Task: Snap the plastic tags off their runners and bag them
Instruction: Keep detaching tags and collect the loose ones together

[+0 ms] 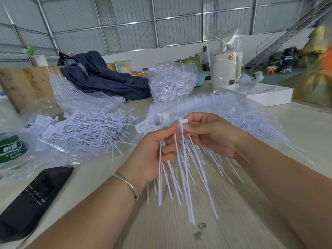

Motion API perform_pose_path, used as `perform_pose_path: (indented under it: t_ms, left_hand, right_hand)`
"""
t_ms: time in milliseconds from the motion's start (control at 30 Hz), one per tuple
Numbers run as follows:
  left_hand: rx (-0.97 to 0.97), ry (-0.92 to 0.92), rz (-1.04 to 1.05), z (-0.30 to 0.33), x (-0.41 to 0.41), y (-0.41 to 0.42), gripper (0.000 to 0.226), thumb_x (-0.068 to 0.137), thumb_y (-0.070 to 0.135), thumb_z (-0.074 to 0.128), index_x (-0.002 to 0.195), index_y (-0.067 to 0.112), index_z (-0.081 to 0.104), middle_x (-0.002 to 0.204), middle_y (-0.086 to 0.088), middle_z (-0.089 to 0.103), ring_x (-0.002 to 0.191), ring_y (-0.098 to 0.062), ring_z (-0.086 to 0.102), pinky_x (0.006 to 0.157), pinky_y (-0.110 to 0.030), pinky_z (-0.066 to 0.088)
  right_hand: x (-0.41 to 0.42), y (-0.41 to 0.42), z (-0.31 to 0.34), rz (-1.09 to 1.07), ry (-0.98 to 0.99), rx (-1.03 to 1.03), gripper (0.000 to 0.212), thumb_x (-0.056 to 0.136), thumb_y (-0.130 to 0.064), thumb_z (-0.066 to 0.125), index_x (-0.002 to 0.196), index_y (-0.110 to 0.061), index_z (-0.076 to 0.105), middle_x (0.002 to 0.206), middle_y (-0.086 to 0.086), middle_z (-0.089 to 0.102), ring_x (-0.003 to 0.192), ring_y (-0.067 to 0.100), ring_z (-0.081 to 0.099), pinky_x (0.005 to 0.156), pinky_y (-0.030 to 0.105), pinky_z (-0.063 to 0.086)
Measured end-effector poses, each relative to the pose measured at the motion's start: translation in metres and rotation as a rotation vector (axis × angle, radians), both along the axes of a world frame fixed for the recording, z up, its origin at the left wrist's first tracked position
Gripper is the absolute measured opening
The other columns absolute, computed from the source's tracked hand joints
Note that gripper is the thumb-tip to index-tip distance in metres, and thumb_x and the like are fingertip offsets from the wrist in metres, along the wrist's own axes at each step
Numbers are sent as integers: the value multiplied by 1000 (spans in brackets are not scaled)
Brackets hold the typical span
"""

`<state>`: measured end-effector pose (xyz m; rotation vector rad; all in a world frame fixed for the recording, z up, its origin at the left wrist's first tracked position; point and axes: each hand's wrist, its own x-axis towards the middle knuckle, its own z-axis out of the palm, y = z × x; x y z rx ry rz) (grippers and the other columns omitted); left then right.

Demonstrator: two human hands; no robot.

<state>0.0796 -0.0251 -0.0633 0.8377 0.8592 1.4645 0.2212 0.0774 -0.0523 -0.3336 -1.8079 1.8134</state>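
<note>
My left hand [152, 153] grips a bundle of white plastic tags [179, 173] whose thin tails hang down over the table. My right hand [212, 133] pinches the white runner end [183, 121] at the top of the bundle, right beside my left fingertips. Behind my hands a curved row of tags on their runner [215, 103] lies under clear plastic. To the left, a clear bag [53, 108] lies open with a heap of loose tags [86, 128] on it. A second full bag of tags [170, 83] stands further back.
A black phone [34, 198] lies at the near left beside a green-labelled bottle [10, 148]. Dark blue cloth [100, 76] is piled at the back. A white tray [265, 94] and a tall clear bag [224, 44] stand at the back right.
</note>
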Motion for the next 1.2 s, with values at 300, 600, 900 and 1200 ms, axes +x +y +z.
perform_pose_path:
  t_ms: [300,600,900,1200]
  left_hand:
    - [-199,357,112,-4,-11,2,34,85,12,64,52,21,62,47,8,34,35,-5,23,32,-16,19]
    - [-197,463,356,-5,-17,3,55,80,-6,67,35,19,46,41,6,27,34,-7,20,38,-17,15]
    - [-270,241,197,-8,-11,3,37,95,41,53,88,5,60,43,9,26,32,-2,23,30,-14,18]
    - [-192,394,121,-6,-9,1,47,55,35,86,95,13,75,54,9,20,42,-6,17,35,-16,17]
  right_hand:
    - [9,12,5,-228,-100,78,27,75,11,48,60,-6,61,44,-3,40,42,11,34,47,21,29]
    - [13,20,9,-408,-59,36,26,77,8,48,59,-8,59,51,4,31,43,13,36,44,19,35]
    - [3,12,-1,-237,-152,72,21,79,8,52,68,-10,58,66,10,38,57,17,37,57,28,31]
    - [5,10,-5,-55,-156,86,19,76,6,73,86,-7,63,65,5,56,56,11,51,52,17,43]
